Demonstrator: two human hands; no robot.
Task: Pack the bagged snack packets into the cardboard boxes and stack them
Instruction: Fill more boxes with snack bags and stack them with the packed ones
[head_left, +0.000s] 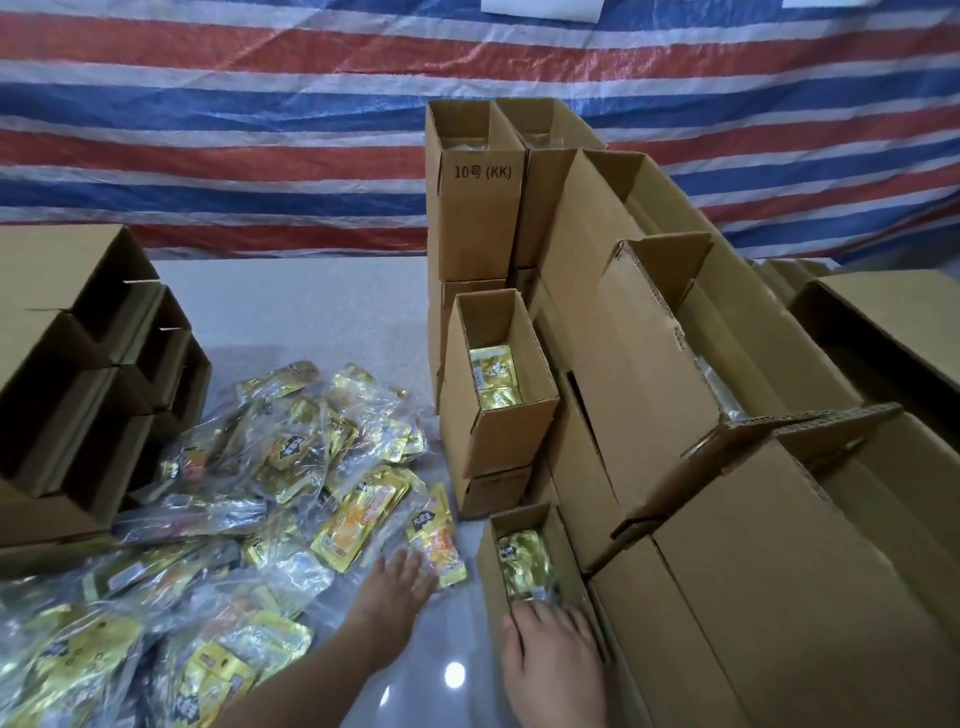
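Note:
A pile of clear bags holding yellow snack packets (291, 467) covers the table's left half. My left hand (395, 587) lies flat with straight fingers on a bagged packet (439, 540) at the pile's right edge. My right hand (550, 654) rests on the near end of a small open cardboard box (566, 540), fingers curled over its rim and touching the bagged packets (524, 564) inside. Behind it, another open box (498, 426) with packets stands on a stacked box.
Empty open boxes (78, 395) lie stacked on their sides at the left. Tall stacks of filled boxes (478, 208) and larger cartons (727, 415) fill the right. A red, white and blue striped tarp (260, 130) hangs behind the grey table (311, 312).

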